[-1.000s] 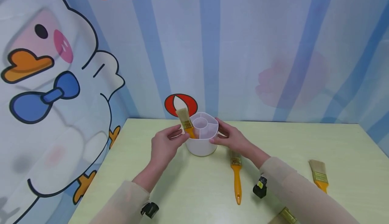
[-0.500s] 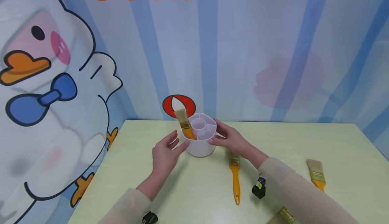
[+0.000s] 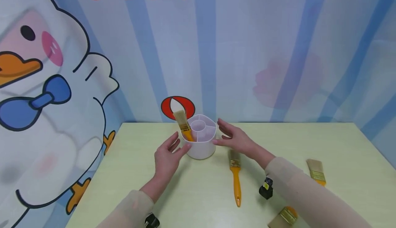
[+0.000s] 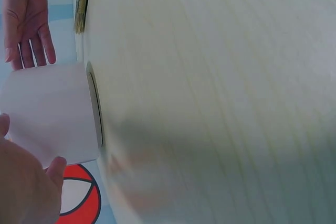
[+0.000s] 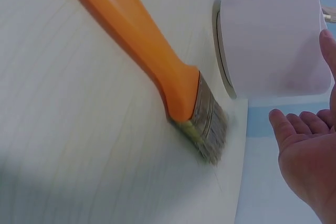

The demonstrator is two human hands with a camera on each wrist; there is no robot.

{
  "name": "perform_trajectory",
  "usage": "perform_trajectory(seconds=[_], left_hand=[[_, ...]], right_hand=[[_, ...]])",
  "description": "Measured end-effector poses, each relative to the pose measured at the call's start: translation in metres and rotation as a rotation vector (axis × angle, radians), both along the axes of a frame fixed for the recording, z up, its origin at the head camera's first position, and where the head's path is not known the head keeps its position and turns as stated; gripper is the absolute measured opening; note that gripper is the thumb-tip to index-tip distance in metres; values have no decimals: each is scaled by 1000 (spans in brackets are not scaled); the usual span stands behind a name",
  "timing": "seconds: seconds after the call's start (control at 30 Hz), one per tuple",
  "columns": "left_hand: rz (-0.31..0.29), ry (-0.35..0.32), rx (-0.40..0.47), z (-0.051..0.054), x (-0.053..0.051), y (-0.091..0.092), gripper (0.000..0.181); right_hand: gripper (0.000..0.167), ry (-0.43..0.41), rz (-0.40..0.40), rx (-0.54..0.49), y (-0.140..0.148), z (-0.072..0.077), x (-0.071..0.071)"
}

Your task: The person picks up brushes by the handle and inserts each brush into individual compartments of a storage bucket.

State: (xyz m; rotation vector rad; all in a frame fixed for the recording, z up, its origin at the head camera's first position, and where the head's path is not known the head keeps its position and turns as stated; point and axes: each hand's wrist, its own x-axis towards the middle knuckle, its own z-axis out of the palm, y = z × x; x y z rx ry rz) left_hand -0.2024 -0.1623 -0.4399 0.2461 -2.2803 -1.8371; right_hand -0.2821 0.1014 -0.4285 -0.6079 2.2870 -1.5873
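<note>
A white round organizer with several compartments stands upright near the table's back edge. One paintbrush, bristles up and handle down, leans in its left compartment. My left hand is at the organizer's left side, fingers apart and relaxed; whether it touches the wall I cannot tell. On the other side, my right hand is held with loose fingers, a small gap from the organizer in the right wrist view. Below that hand a second paintbrush with an orange handle lies flat on the table.
Two more paintbrushes lie at the right: one brush beyond the right sleeve, another brush by the front edge, partly hidden by the sleeve. The pale table meets a printed curtain at its back.
My left hand has drawn slightly down from the brush in the organizer, and my right hand has come off the organizer's side. The whole head view has shifted a little.
</note>
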Motion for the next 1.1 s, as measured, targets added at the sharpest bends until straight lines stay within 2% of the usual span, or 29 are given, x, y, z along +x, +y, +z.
perform_trajectory(seconds=[0.23, 0.5, 0.63, 0.87, 1.1], left_hand=[[34, 0, 17, -2, 0, 8, 71], [15, 6, 34, -6, -6, 15, 74], [5, 14, 43, -8, -8, 14, 75], [-48, 22, 100, -10, -10, 8, 76], [-113, -3, 125, -11, -14, 1, 77]], right_hand=[[96, 34, -4, 76, 18, 5, 4], [97, 80, 4, 134, 46, 4, 17], [97, 100, -2, 214, 57, 3, 28], [93, 179, 10, 406, 69, -1, 52], [92, 294, 99, 530, 65, -3, 72]])
